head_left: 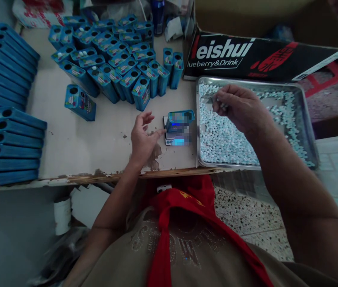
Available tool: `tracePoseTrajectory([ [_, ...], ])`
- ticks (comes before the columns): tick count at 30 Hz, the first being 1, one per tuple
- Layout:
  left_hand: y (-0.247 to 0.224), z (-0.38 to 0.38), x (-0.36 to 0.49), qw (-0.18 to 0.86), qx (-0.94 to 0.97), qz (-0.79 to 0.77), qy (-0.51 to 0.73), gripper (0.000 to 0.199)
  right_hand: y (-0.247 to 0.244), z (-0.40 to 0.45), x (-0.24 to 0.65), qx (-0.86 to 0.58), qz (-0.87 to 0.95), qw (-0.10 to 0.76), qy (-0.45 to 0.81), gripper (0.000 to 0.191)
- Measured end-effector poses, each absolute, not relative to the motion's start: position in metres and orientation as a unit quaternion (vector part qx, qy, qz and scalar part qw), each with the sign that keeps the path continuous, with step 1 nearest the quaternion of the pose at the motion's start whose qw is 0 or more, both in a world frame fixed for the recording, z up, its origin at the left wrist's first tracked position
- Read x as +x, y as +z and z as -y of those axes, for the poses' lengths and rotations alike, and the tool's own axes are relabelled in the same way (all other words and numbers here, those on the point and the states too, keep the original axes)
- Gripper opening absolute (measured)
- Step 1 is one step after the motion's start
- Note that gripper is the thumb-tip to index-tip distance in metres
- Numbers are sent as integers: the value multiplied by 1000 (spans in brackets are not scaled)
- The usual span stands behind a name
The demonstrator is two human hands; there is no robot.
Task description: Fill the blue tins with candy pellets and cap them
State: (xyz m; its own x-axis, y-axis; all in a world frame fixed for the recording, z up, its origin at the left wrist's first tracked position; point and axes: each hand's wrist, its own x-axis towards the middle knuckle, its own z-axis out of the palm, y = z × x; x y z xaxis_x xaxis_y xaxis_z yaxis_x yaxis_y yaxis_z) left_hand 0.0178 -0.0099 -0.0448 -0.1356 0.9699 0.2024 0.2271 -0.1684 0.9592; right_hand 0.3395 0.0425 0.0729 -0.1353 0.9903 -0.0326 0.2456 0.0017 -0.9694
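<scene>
My left hand (145, 137) rests just left of a small digital scale (169, 137), thumb and fingers apart, holding nothing. The fingertips come close to the scale's edge; whether they touch it I cannot tell. On the scale stands a blue flat container (183, 116), partly blurred. Over the left part of a metal tray (308, 131), my right hand (242, 105) has its fingers pinched together on a few small pale mint tablets. Many more mint tablets (225, 139) lie spread in this tray.
Several blue containers with round holes (121, 59) stand grouped at the back, some with tablets on top. One (80, 103) stands apart. More lie in stacked rows (10, 147) at the left. A black carton (222, 57) sits behind the tray, near a dark blue can (157, 18).
</scene>
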Motion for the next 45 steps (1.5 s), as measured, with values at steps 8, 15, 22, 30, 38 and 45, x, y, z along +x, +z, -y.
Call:
tracePoseTrajectory([
  [8,-35,-25,65,339,680,-459,459,47,22,-17,349,-582,511,415,478,31],
  [15,15,-28,103,166,827,-364,394,35,15,0,300,-464,96,514,715,34],
  [22,-11,-41,93,256,725,-454,451,32,20,1,302,-437,13,555,708,10],
  [30,-51,-29,71,441,526,-493,535,53,18,0,317,-461,71,511,722,43],
  [38,-48,-10,49,412,561,-498,517,76,35,-6,316,-493,218,487,688,13],
  [45,-19,12,-18,318,549,-564,528,66,57,-18,323,-503,310,433,680,25],
])
